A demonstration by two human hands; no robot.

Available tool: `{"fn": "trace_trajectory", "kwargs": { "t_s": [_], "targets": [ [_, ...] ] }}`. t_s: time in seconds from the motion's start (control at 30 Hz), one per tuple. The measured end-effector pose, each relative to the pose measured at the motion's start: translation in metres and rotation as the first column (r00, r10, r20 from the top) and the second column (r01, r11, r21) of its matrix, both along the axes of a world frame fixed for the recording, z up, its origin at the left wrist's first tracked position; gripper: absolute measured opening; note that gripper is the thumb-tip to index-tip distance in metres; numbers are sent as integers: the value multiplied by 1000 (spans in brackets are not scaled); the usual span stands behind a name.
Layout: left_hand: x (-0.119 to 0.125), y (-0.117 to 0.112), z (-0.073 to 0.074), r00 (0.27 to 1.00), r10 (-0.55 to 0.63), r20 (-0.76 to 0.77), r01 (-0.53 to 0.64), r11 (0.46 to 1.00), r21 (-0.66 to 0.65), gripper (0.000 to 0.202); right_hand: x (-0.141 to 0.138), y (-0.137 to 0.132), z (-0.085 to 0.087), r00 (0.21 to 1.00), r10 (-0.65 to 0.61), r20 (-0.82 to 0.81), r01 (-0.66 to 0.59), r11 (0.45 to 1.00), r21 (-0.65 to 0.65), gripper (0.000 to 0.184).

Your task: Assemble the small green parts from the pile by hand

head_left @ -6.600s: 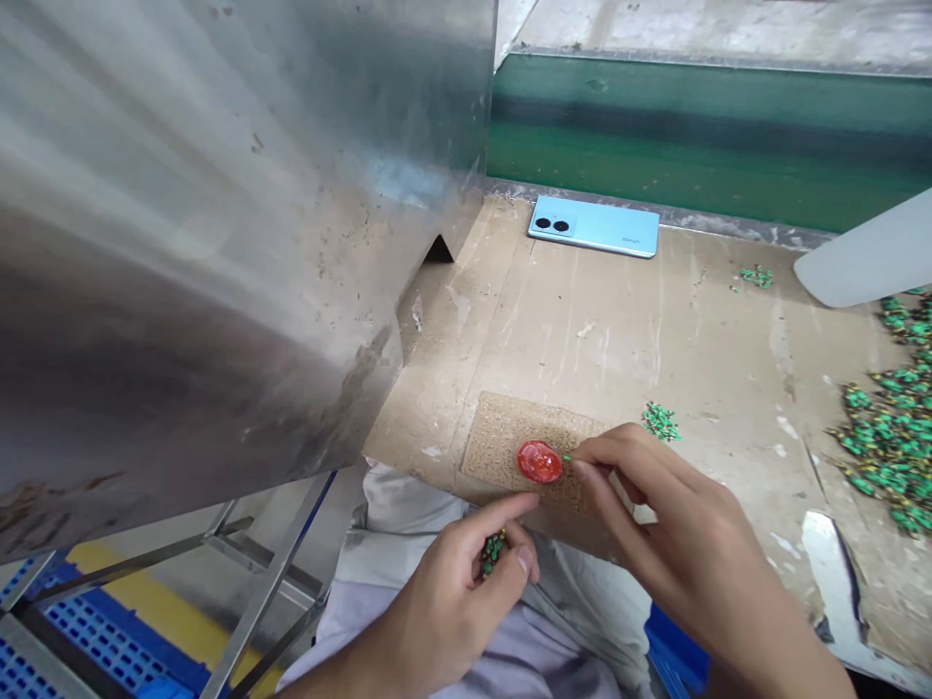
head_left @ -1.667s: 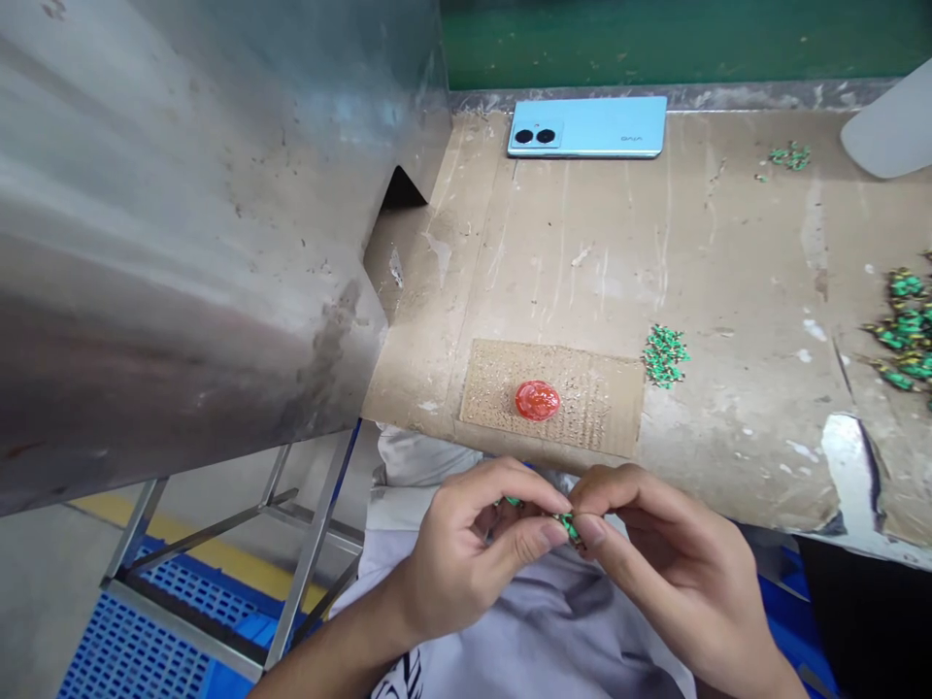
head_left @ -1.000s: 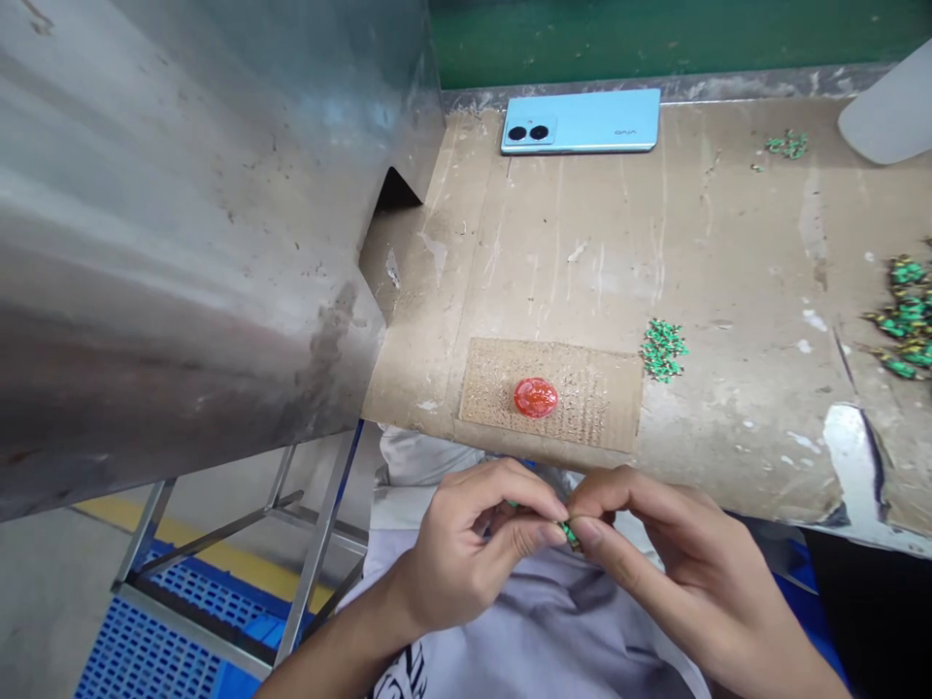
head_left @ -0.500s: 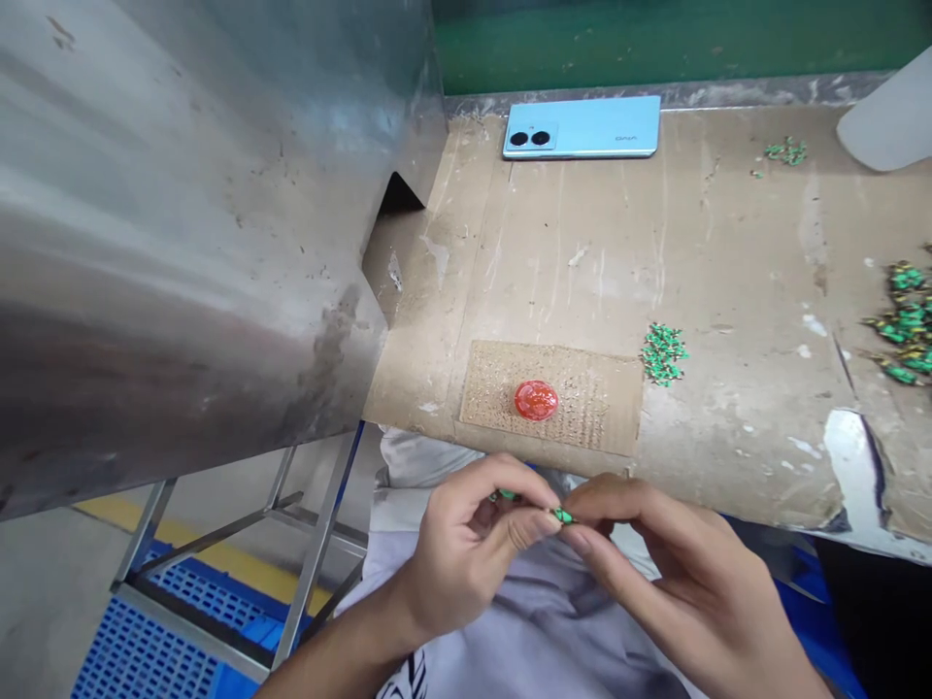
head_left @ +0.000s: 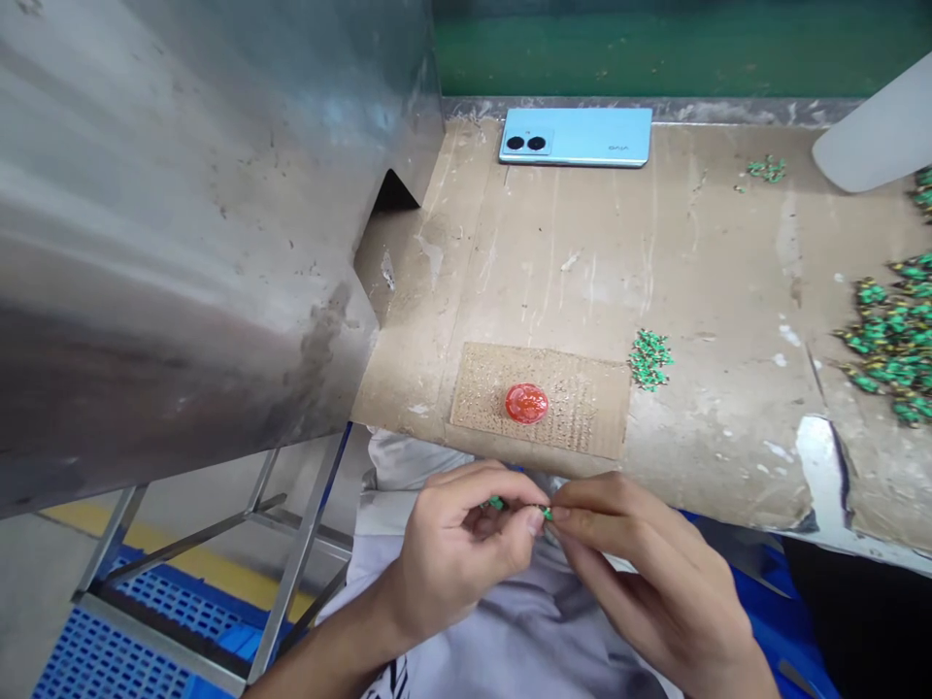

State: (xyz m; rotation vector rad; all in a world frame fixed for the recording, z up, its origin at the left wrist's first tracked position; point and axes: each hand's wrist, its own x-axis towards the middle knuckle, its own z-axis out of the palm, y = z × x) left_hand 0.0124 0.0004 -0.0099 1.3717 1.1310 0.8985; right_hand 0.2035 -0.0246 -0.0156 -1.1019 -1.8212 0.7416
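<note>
Just off the bench's front edge, my left hand pinches a small green piece between thumb and forefinger. Another bit of green shows inside its curled fingers. My right hand meets it from the other side, its fingertips closed on the same small piece. The piece is too small and too covered to name more exactly. Beyond the hands, a red oval lump with a glossy top rests on a cardboard piece. Right of the cardboard lies a small pile of tiny green parts.
A large pile of green and yellowish parts spreads at the right. At the back lie a light-blue phone, a few green parts and a white rounded object. A metal housing walls off the left, above a metal-framed stool.
Both hands have shifted slightly left in view, still meeting at the green piece. The right fingers have drawn closer together. The whole view has moved a little, showing more of the right-hand pile.
</note>
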Motion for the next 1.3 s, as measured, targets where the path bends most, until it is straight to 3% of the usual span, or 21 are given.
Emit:
{"fn": "trace_trajectory", "kwargs": {
  "t_s": [0.1,0.33,0.4,0.43,0.47,0.5,0.57,0.63,0.67,0.7,0.73,0.77,0.87,0.9,0.93,1.0,1.3],
  "targets": [
    [-1,3,3,999,-21,46,21,1000,-9,7,0,3,3,999,-16,-47,16,1000,-9,32],
    [-6,-3,3,944,-11,331,116,947,-299,17,5,-2,5,995,-18,-95,13,998,-62,41],
    [-9,-5,1,913,36,406,126,923,-365,19,14,-4,0,994,-88,-66,82,993,-81,40],
    [-10,-5,1,886,73,459,145,895,-422,19,22,-4,-3,981,-190,-43,186,979,-82,35],
    [-11,-4,1,848,118,517,168,865,-473,19,32,-3,-6,945,-327,-17,325,943,-70,28],
    [-12,-3,1,822,169,543,172,836,-521,19,45,-1,-7,872,-490,9,490,871,-42,18],
    [-12,1,1,810,265,524,149,770,-620,20,74,5,-5,652,-757,55,756,653,29,8],
    [-11,4,4,815,306,492,135,725,-675,20,98,9,2,395,-912,111,910,405,86,22],
    [-11,6,5,819,310,483,136,712,-689,22,106,11,5,294,-946,138,946,309,101,28],
    [-10,7,6,824,307,476,140,703,-697,25,111,11,8,222,-964,147,963,240,121,31],
    [-9,7,7,831,295,472,150,698,-701,29,114,12,9,200,-967,158,966,221,133,30],
    [-8,8,8,840,275,468,164,693,-702,31,113,13,10,250,-954,169,950,275,147,28],
    [-7,9,10,870,199,451,194,703,-684,34,102,20,3,572,-769,286,768,624,143,17],
    [-6,9,10,876,186,445,195,707,-679,34,97,24,-1,666,-668,332,676,728,110,14],
    [-6,8,11,878,186,440,191,707,-681,34,92,29,-5,728,-578,370,598,799,72,13],
    [-6,8,11,875,215,434,175,695,-697,36,83,40,-11,774,-482,410,522,853,17,13],
    [-8,3,6,865,215,453,178,712,-679,36,78,50,-15,798,-372,475,424,906,-2,14]
  ]
}}
